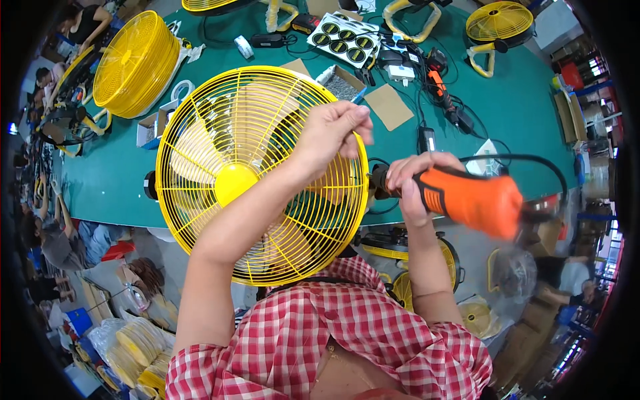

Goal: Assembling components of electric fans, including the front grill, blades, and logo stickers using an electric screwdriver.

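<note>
A round fan with a yellow wire grille (pixel 237 183) stands in front of me at the table's near edge, its pale blades showing through the wires. My right hand (pixel 420 180) grips an orange corded power screwdriver (pixel 467 200), blurred at its cord end. The tool's dark nose points left at the grille's right rim; whether it touches is hard to see. My left hand (pixel 333 137) hovers over the grille's upper right, its arm crossing the fan. Its thumb and fingers are curled together, and anything between them is too small or hidden to name.
On the green table (pixel 513 160) lie a box of small screws (pixel 341 83), a cardboard piece (pixel 389 107), a sticker sheet (pixel 345 40) and another orange screwdriver (pixel 437 87) with cables. Stacked yellow grilles (pixel 133 63) stand at the far left. People sit at the left edge.
</note>
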The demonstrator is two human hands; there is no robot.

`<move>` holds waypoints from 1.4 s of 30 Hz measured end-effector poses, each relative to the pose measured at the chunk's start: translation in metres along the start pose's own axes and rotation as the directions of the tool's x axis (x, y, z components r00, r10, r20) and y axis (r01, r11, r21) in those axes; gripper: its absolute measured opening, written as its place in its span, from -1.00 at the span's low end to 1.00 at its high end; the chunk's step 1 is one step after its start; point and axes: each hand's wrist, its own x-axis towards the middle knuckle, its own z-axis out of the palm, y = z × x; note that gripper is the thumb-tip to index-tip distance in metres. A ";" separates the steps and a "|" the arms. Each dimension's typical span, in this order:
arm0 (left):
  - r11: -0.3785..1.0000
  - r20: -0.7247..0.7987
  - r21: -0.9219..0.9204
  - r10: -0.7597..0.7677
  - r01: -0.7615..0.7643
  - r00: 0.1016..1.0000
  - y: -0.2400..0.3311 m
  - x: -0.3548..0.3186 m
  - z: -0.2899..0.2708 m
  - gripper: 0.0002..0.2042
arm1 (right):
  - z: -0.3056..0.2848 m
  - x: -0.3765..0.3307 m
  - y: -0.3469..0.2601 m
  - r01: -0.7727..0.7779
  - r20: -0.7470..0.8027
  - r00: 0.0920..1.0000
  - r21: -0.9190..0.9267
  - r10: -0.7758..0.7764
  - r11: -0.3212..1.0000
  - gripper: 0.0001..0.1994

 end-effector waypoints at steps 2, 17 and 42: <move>0.998 -0.043 0.046 0.044 -0.042 0.998 0.001 -0.003 0.000 -0.72 | -0.004 0.002 0.001 -0.062 -0.080 0.995 0.034 0.065 0.997 -0.51; 0.956 0.050 -0.245 -0.150 0.158 0.987 -0.022 -0.089 0.005 -0.85 | -0.008 0.033 -0.076 0.049 -0.121 0.992 0.542 0.020 0.839 -0.43; 0.869 0.067 -0.478 -0.109 0.128 0.992 -0.037 -0.105 -0.004 -0.84 | 0.010 0.038 -0.077 0.011 0.023 0.999 0.612 -0.032 0.791 -0.39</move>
